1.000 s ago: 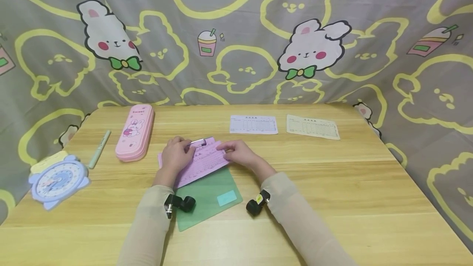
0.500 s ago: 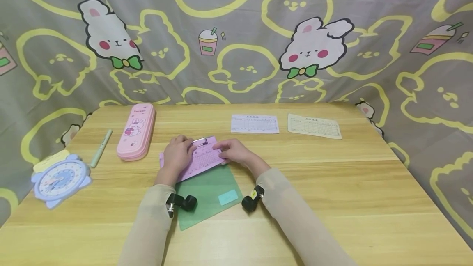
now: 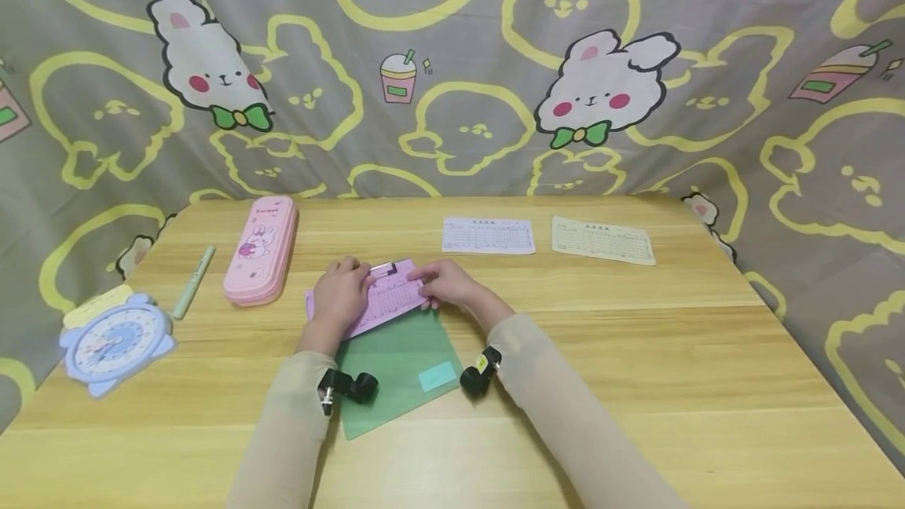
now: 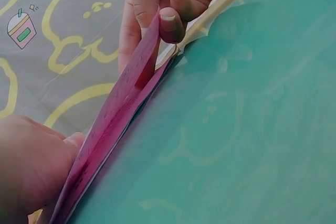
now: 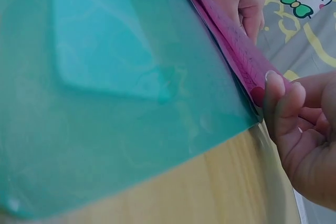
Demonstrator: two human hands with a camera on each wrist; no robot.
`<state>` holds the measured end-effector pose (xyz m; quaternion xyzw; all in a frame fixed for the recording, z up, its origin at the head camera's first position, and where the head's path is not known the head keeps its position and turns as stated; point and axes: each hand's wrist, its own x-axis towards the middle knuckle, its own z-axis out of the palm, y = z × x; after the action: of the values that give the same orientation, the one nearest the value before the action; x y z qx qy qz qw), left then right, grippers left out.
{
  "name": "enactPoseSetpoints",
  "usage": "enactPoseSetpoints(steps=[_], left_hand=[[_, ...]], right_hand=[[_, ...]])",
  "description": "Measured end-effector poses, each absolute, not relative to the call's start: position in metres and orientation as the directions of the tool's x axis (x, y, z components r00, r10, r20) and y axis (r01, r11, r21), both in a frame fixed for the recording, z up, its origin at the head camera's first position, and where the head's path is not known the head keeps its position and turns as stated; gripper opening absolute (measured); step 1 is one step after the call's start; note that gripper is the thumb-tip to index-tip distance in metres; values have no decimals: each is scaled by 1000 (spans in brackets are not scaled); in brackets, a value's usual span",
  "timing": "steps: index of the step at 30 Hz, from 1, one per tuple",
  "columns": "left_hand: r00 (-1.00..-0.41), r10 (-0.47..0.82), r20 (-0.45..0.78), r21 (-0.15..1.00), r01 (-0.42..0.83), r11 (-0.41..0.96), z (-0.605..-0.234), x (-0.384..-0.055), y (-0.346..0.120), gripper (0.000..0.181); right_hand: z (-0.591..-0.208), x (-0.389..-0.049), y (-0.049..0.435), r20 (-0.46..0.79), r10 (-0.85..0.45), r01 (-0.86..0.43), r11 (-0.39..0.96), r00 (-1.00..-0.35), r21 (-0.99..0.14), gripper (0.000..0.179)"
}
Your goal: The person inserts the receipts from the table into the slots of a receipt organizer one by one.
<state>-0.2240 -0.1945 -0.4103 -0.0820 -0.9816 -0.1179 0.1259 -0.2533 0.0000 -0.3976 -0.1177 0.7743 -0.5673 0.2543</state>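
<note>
A purple printed sheet (image 3: 389, 297) lies at a slant over the far part of a translucent green clipboard (image 3: 396, 375) with a metal clip (image 3: 384, 270). In both wrist views the sheet is bent up, with a gap beneath it. My left hand (image 3: 341, 297) grips the clipboard's far left edge, its thumb beside the clip; its fingers are partly hidden. My right hand (image 3: 452, 285) pinches the sheet's right end, and in the right wrist view its fingertips (image 5: 287, 100) sit at the clipboard's corner. A pale blue label (image 3: 437, 376) shows on the clipboard's near right.
Behind the hands lie a white printed slip (image 3: 488, 236) and a cream printed slip (image 3: 603, 241). On the left are a pink pencil case (image 3: 260, 250), a green pen (image 3: 194, 283), a blue toy clock (image 3: 116, 344) and a yellow item (image 3: 97, 306). A patterned curtain (image 3: 467, 45) hangs behind the table.
The purple sheet's near edge has moved away from me, baring more of the green clipboard. My right hand has shifted slightly left and farther with it. My left hand has stayed nearly still.
</note>
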Motion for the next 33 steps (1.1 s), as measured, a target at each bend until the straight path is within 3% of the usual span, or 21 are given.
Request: enactPoseSetpoints(steps=[33], left_hand=[[-961, 120, 249, 215, 175, 961, -408, -223, -193, 30]], right_hand=[[-396, -260, -10, -231, -431, 49, 393, -872, -918, 36]])
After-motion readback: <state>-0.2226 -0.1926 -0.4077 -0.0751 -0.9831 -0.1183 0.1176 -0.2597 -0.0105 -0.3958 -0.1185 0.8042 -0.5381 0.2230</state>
